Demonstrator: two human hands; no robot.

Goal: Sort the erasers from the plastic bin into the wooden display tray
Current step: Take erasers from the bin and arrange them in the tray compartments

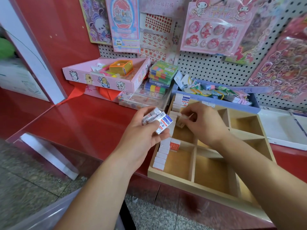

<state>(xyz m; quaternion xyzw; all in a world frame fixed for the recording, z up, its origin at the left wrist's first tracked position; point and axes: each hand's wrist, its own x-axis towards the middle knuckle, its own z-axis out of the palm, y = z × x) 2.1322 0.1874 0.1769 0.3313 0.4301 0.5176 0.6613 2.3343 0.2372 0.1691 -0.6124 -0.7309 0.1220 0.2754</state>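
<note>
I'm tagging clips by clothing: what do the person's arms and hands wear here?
Nothing visible. The left hand and right hand are ungloved, both forearms bare to the picture's edge, no sleeve in view, and neither wrist shows a watch or bracelet.

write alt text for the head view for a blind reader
Left hand holds a stack of boxed erasers while the right hand pinches one eraser over a wooden tray on a red counter, its left column part-filled with a row of erasers.
</note>
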